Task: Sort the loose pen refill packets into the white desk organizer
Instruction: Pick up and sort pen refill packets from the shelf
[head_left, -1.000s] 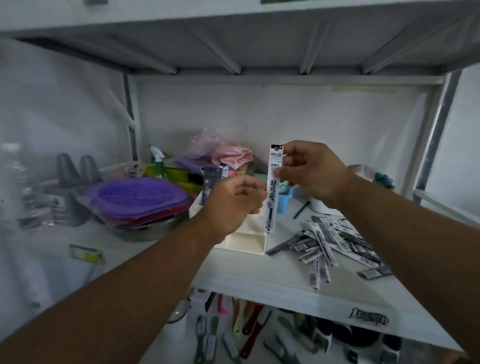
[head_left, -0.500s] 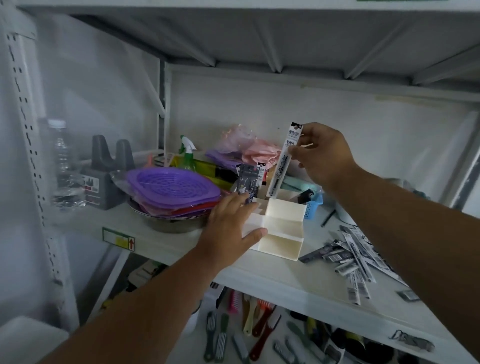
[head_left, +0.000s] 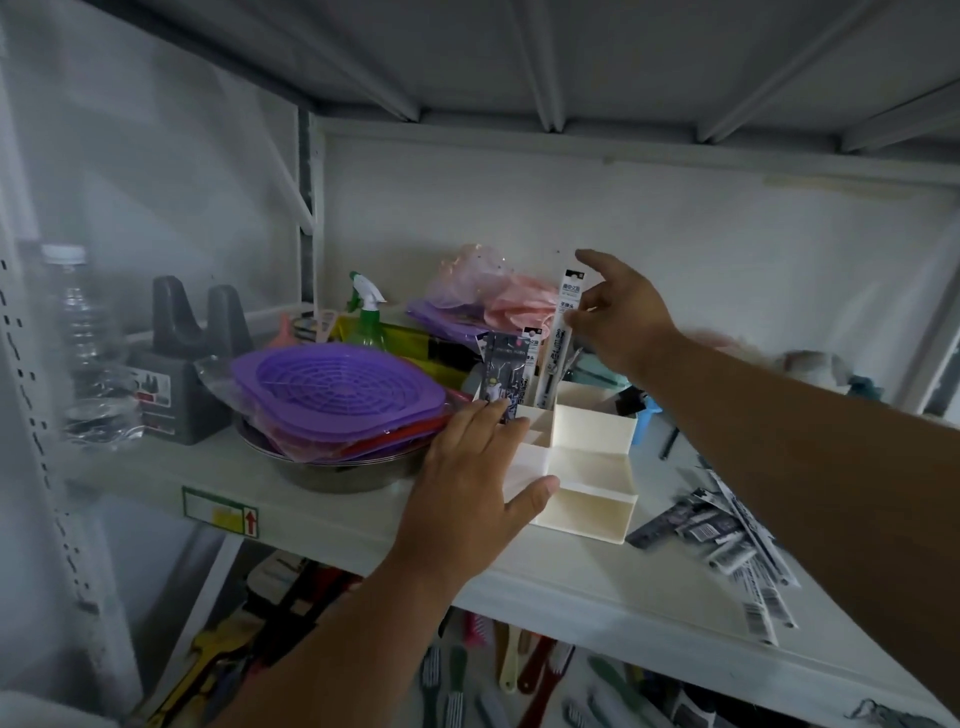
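A: How should the step be done well now?

B: The long packet (head_left: 558, 332) stands almost upright with its lower end already in a back compartment of the organizer (head_left: 587, 467). I think it is best to let it slide straight down and release it only when it leans on the wall, so it does not tip out.

A: And the right hand (head_left: 618, 317)?

B: It is at the top part of the packet. The index finger points up and away, the other fingers are loosely bent at the packet's edge. It touches the packet, but I cannot tell if it pinches it or is letting go.

A: The left hand (head_left: 467, 493)?

B: It is flat, with straight fingers, and presses on the left side of the organizer to keep it steady. The fingertips are at a dark card packet (head_left: 506, 376) that stands in the next compartment.

A: Where are the others?

B: The loose packets (head_left: 727, 535) lie in a pile on the shelf (head_left: 332, 504), just right of the organizer. Much work is left, I judge.
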